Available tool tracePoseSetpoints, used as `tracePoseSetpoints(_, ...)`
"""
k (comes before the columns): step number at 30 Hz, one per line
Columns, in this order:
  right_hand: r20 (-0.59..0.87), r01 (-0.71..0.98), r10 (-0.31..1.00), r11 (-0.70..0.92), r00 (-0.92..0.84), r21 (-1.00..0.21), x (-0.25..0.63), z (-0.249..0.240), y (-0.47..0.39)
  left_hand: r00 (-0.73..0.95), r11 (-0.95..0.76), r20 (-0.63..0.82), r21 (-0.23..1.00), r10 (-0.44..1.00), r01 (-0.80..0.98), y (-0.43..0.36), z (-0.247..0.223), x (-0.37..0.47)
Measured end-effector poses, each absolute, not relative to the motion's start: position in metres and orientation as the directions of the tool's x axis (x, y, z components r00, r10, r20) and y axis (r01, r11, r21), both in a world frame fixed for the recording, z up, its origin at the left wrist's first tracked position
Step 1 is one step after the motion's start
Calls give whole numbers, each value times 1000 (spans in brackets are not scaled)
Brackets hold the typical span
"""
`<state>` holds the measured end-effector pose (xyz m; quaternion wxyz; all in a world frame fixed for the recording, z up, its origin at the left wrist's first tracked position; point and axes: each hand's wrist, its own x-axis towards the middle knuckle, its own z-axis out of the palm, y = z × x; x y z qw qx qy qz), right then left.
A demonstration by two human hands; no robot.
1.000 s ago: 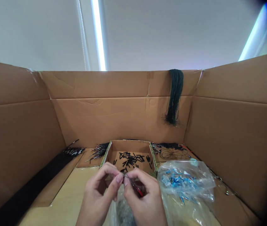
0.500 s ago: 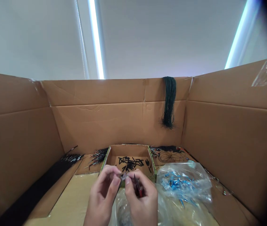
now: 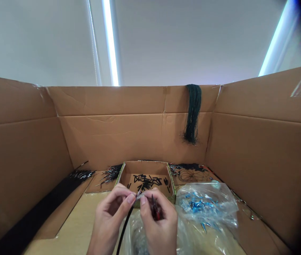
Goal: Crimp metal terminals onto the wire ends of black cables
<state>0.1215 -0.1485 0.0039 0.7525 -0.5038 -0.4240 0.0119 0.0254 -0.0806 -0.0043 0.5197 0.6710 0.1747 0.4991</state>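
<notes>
My left hand (image 3: 114, 212) pinches a thin black cord (image 3: 124, 228) near its end, and the rest of the cord hangs down between my hands. My right hand (image 3: 159, 219) meets it fingertip to fingertip. Between the fingertips is a small pale, shiny piece (image 3: 139, 196), too small to name. A tool with dark pointed tips and a red handle (image 3: 155, 209) is tucked in my right hand; its kind is partly hidden by the fingers. Just beyond the hands stands a shallow cardboard box (image 3: 145, 167) with short black pieces (image 3: 147, 182) in it.
A clear bag with blue metallic pieces (image 3: 200, 205) lies on the right, another clear bag (image 3: 137, 233) below my hands. Black cords (image 3: 46, 205) lie bundled on the left. Dark green strands (image 3: 193, 113) hang over the cardboard wall (image 3: 118, 138).
My left hand has turned and shifted slightly left, and the black cord below it now shows. My right hand stays almost in place, still with the red-handled tool.
</notes>
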Motion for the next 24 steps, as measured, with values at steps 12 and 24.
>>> tracePoseSetpoints(12, 270, -387, 934, 345, 235, -855, 148, -2, -164, 298, -632, 679, 734, 671, -249, -98, 8, 34)
tracePoseSetpoints(24, 102, -741, 995, 76, 11, -667, 137, -9, -161, 90, -864, 882, 471, 463, -180, -101, -3, 35)
